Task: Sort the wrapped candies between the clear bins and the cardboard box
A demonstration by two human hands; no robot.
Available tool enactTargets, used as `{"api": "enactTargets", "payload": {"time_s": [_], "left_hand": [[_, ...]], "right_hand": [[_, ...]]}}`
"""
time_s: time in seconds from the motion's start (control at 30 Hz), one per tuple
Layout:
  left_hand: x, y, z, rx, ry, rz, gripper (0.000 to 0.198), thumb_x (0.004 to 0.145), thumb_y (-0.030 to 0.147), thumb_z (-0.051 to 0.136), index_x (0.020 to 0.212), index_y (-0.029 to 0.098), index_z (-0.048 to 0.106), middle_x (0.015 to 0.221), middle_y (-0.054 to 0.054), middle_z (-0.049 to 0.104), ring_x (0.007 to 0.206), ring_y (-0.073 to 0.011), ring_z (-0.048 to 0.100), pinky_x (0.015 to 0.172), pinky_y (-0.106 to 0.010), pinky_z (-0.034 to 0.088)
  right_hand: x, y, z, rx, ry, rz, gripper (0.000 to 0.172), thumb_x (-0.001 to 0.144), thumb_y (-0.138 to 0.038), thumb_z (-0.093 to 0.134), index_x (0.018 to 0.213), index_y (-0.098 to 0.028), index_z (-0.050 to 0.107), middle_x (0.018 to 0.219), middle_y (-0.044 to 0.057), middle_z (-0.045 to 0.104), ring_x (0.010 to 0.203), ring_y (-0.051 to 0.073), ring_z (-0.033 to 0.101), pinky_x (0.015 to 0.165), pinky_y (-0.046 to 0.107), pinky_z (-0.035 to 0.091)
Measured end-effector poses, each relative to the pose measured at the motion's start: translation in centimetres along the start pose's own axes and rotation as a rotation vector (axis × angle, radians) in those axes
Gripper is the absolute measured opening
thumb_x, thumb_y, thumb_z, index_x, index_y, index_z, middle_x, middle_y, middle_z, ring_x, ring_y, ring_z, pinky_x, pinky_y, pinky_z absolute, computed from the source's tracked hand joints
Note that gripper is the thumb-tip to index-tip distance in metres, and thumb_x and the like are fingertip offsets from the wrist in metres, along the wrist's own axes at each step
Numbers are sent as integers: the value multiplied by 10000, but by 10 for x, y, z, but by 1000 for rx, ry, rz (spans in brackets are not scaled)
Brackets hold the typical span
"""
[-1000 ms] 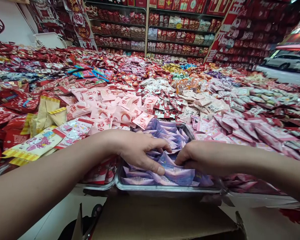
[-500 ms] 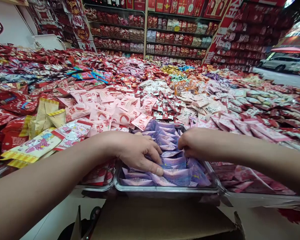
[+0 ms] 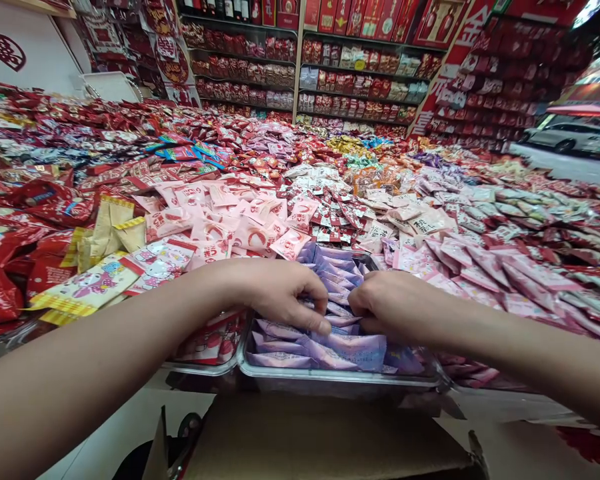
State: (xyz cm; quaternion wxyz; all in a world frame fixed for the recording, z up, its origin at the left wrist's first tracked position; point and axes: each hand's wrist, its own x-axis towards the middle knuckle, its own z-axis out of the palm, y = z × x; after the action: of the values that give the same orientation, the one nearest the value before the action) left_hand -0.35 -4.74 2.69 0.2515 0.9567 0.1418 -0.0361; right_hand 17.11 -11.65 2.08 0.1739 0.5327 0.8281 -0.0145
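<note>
"What's taking up most of the space?"

"Heaps of packets [image 3: 250,230] are spreading far back, glossy and crinkled, in red, pink, white and yellow. Behind them a tall shelf [image 3: 297,80] is standing, its pale upright dividing rows of mostly red packages."

"And closer in?"

"A brown cardboard box [image 3: 330,433] is sitting below the front edge, flat-sided and stiff. Just above it a clear plastic tray [image 3: 340,379] with rounded corners is lying between its neighbours. Pink packets [image 3: 290,244] are crowding its back left corner, and more pink ones are piling up on its right."

"What's the tray holding?"

"Purple packets [image 3: 357,350], soft and puffy with crimped ends. They're lying in overlapping rows, several tipping at a slant. Both arms are reaching across, so the sides of the tray are partly hiding."

"What are the hands doing?"

"The left hand [image 3: 287,300] is bending over the left part of the tray, thumb standing apart from a curling forefinger; I can't tell whether its hidden fingers are gripping. The right hand [image 3: 393,307] is curling downward among the purple packets on the right. Its fingertips are hiding, so I can't tell if it's gripping one."
</note>
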Motion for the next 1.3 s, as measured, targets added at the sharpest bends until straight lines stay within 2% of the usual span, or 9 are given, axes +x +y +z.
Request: {"api": "enactTargets", "payload": {"time_s": [0.07, 0.17, 0.33, 0.57, 0.8, 0.93, 1.03, 1.2, 1.3], "left_hand": [[4, -5, 3, 10, 28, 8, 192, 750, 343, 546, 786, 184, 649, 723, 12, 635, 649, -89, 532, 600, -159, 373], [10, -9, 10, 62, 74, 25, 148, 742, 273, 550, 810, 189, 650, 750, 4, 640, 672, -98, 534, 613, -171, 367], [12, -11, 17, 79, 64, 26, 139, 723, 242, 561, 808, 200, 662, 758, 4, 656, 676, -100, 545, 622, -174, 365], [8, -9, 6, 72, 161, 42, 169, 759, 198, 503, 830, 158, 651, 760, -8, 650, 662, -84, 544, 600, -170, 370], [6, -9, -3, 27, 356, 85, 197, 767, 219, 493, 853, 127, 644, 769, -39, 638, 684, -91, 545, 630, -199, 389], [5, -9, -7, 5, 441, 64, 201, 760, 239, 497, 834, 119, 640, 752, -42, 628, 673, -92, 539, 618, -205, 393], [6, -3, -14, 38, 497, 61, 187, 742, 228, 512, 813, 118, 645, 732, -41, 623, 662, -94, 531, 620, -217, 381], [0, 19, -25, 64, 452, 23, 104, 653, 192, 585, 706, 157, 667, 652, -5, 612, 615, -88, 508, 606, -221, 345], [-10, 35, -23, 41, 321, -46, 109, 631, 221, 603, 697, 172, 675, 621, 12, 616, 579, -82, 500, 580, -210, 335]], "right_hand": [[1, -1, 1, -1, 6, 25, 185, 678, -170, 491, 741, -168, 665, 652, 86, 640, 602, 175, 584, 467, 229, 282], [3, -1, -4, 39, -78, -21, 183, 657, -143, 499, 731, -163, 665, 650, 73, 639, 582, 155, 570, 468, 223, 281], [0, 9, -21, 188, -187, -82, 214, 631, -131, 534, 791, -192, 663, 707, 21, 645, 579, 114, 533, 500, 199, 315], [-20, 3, -25, 448, -123, -135, 217, 774, -290, 453, 809, -197, 646, 696, 8, 631, 580, 105, 516, 520, 192, 338], [-42, -19, -3, 292, 21, -78, 218, 757, -165, 413, 656, -186, 605, 659, 27, 625, 608, 128, 530, 567, 219, 340], [-50, -22, -4, 314, 77, -28, 177, 732, -165, 444, 794, -185, 608, 772, 43, 648, 687, 147, 564, 587, 217, 367], [-52, -25, -7, 404, 87, -13, 271, 714, -161, 471, 964, -168, 576, 907, 59, 646, 779, 152, 577, 648, 213, 401], [-49, -31, -6, 426, 98, 3, 325, 680, -134, 480, 986, -149, 588, 900, 62, 650, 770, 151, 579, 647, 208, 411], [-49, -31, -6, 381, 103, 3, 285, 650, -141, 496, 906, -162, 619, 881, 50, 652, 739, 151, 572, 617, 209, 399]]}}
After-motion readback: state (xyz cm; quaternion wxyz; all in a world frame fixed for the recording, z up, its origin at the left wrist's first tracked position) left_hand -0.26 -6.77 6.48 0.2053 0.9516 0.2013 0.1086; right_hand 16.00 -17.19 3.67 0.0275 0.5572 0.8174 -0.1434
